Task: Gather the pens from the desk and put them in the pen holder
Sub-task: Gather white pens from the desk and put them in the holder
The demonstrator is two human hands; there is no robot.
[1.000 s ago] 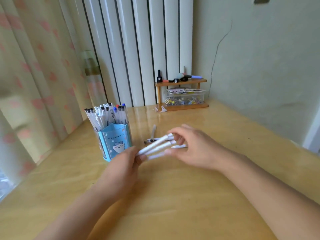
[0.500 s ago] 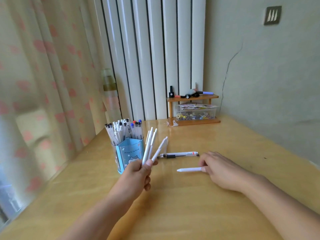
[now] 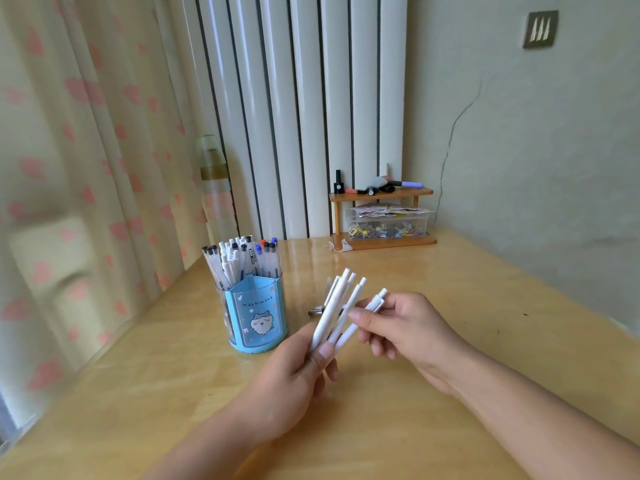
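- Left hand [image 3: 294, 372] grips a bundle of white pens [image 3: 334, 306], right of the pen holder [image 3: 256, 320].
- Right hand [image 3: 405, 327] pinches another white pen [image 3: 372, 306] against the bundle.

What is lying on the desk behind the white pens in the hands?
One dark-tipped pen lies on the desk behind the white pens. Only its end shows; the rest is covered by them.

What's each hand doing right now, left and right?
Left hand: grips a bunch of white pens.
Right hand: pinches one more white pen against that bunch.
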